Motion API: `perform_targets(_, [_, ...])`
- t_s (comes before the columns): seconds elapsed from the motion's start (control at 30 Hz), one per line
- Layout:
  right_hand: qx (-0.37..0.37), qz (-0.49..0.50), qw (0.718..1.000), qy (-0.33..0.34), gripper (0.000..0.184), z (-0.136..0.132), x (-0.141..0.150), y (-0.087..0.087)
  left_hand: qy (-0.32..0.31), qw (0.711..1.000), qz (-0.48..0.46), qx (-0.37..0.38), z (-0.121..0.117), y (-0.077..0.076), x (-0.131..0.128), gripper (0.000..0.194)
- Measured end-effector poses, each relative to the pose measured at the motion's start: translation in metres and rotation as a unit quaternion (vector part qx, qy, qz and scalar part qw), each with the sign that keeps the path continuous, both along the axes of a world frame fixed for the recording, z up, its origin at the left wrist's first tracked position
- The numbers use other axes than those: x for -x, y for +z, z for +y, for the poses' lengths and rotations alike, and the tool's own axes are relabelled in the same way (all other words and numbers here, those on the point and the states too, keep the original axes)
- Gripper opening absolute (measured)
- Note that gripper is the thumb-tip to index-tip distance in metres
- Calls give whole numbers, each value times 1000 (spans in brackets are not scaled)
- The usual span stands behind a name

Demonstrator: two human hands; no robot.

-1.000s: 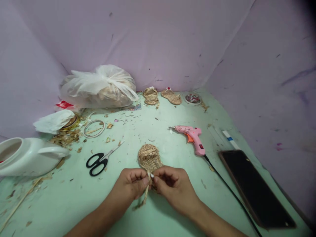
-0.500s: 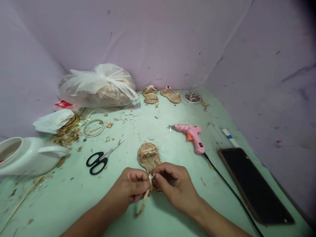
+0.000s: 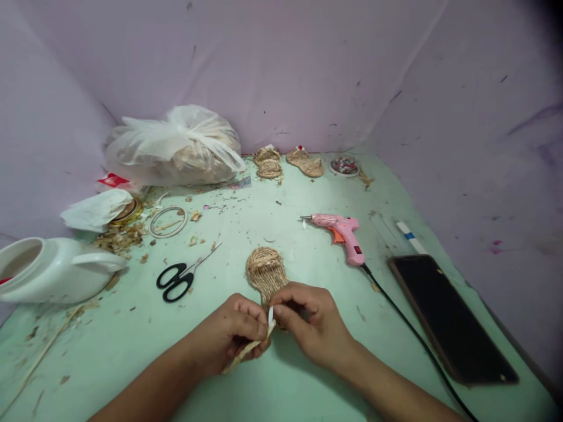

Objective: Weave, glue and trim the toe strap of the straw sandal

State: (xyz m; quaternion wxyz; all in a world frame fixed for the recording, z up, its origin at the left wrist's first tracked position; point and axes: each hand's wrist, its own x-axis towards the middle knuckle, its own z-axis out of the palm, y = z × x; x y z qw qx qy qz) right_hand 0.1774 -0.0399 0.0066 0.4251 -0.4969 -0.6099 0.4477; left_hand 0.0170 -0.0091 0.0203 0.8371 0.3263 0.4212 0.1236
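Note:
Between the thumb and fingers of my left hand [image 3: 244, 328] is a pale twisted straw cord [image 3: 243, 353], its loose end pointing down to the left. My right hand [image 3: 310, 319] pinches a small white strip [image 3: 270, 315] where it meets the cord's upper end. What the strip is made of I cannot make out. Just beyond and partly under my hands lies a small woven straw sole [image 3: 266, 269], shaped like a slipper. Its near end is mostly covered by my right hand.
Black-handled scissors [image 3: 180, 281] lie to the left, a pink glue gun [image 3: 336, 225] and a phone [image 3: 453, 319] to the right. A white jug [image 3: 65, 278], tape ring [image 3: 152, 225] and plastic bag [image 3: 176, 146] stand farther left. Small straw slippers [image 3: 304, 162] and a bead dish [image 3: 344, 167] sit at the back.
The cord has swung from hanging nearly straight down to slanting leftward. More of the white strip now shows, standing upright between my fingers. The view has shifted slightly.

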Motion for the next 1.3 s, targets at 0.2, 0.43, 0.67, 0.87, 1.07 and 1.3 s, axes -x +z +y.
perform_targets(0.2, [-86,-9,996,-16,15,-2,-2,6,8,996,76,-46,1,1,0,11])
perform_targets(0.43, [-64,20,984,162,16,-1,-14,20,66,988,64,-121,7,2,8,20])
perform_targets(0.67, [47,4,964,262,9,-7,-8,19,89,983,46,-155,6,2,14,20])
perform_targets(0.87, [66,48,995,54,21,1,-11,13,71,988,25,-136,2,4,12,19])
perform_targets(1.07, [44,141,984,100,20,5,-8,9,4,997,-17,-69,-1,3,10,15])
perform_targets(1.3, [33,111,988,106,10,6,-4,8,3,998,-30,-47,-4,-1,10,18])
